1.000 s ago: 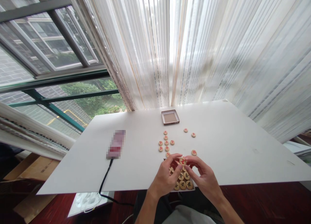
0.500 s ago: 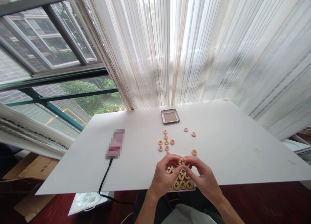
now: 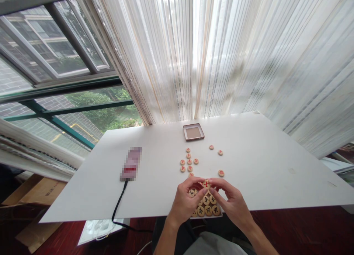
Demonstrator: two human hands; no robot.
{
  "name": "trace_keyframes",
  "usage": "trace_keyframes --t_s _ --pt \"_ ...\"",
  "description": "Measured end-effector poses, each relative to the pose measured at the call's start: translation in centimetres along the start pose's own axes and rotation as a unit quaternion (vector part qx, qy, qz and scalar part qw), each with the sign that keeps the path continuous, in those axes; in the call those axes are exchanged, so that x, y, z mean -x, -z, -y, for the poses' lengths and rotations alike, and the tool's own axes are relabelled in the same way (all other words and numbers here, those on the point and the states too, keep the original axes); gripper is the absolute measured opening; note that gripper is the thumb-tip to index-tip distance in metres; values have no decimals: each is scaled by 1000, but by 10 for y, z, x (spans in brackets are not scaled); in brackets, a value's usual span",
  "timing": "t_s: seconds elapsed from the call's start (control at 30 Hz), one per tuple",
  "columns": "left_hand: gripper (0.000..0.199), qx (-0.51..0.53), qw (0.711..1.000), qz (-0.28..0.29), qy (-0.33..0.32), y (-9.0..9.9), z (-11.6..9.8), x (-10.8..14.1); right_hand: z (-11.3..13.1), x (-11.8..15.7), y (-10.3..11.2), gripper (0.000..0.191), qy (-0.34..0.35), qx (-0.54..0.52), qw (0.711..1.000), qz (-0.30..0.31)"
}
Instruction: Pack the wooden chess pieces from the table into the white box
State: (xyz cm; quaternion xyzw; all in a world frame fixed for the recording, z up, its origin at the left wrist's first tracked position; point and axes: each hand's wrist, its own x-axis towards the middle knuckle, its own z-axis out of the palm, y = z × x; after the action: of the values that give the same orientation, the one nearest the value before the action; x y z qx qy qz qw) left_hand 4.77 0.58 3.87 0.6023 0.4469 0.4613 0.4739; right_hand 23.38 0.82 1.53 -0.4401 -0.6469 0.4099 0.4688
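A round wooden piece with a red character point(image 3: 206, 184) is pinched between the fingertips of both hands. My left hand point(image 3: 186, 197) grips its left side, and my right hand point(image 3: 231, 199) its right. Beneath them, at the table's front edge, lies a box of pieces with black characters point(image 3: 208, 210), partly hidden by the hands. Several red-character pieces point(image 3: 189, 161) lie in a cluster beyond my left hand. Another red piece point(image 3: 221, 173) rests just beyond my right hand, and two more point(image 3: 211, 147) are farther back.
An open shallow box lid point(image 3: 193, 132) lies near the back of the white table point(image 3: 265, 166). At the left is a blurred pinkish object point(image 3: 131, 164) with a black cable point(image 3: 119, 203). Curtains point(image 3: 177, 55) hang behind the table, and a cardboard box point(image 3: 48, 190) stands at the lower left.
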Motion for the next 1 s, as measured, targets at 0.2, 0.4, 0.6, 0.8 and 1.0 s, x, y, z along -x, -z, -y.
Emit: trace_keyframes --t_s 0.2,0.4,0.6,0.8,1.0 --pt "24 -20 1000 -7 -1 0 2 2 -2 0 -1 21 -24 7 1000 5" --pt "20 -58 998 -19 -24 0 0 2 -5 3 0 21 -40 -2 999 17" --pt "18 -70 997 -21 -39 -2 -4 4 -8 1 -4 21 -42 -20 999 7" --pt "20 -39 998 -44 -8 -6 -2 9 3 3 -10 22 -46 -43 998 4" --pt "23 5 999 -47 18 -11 -1 12 13 10 -9 21 -45 -51 998 3"
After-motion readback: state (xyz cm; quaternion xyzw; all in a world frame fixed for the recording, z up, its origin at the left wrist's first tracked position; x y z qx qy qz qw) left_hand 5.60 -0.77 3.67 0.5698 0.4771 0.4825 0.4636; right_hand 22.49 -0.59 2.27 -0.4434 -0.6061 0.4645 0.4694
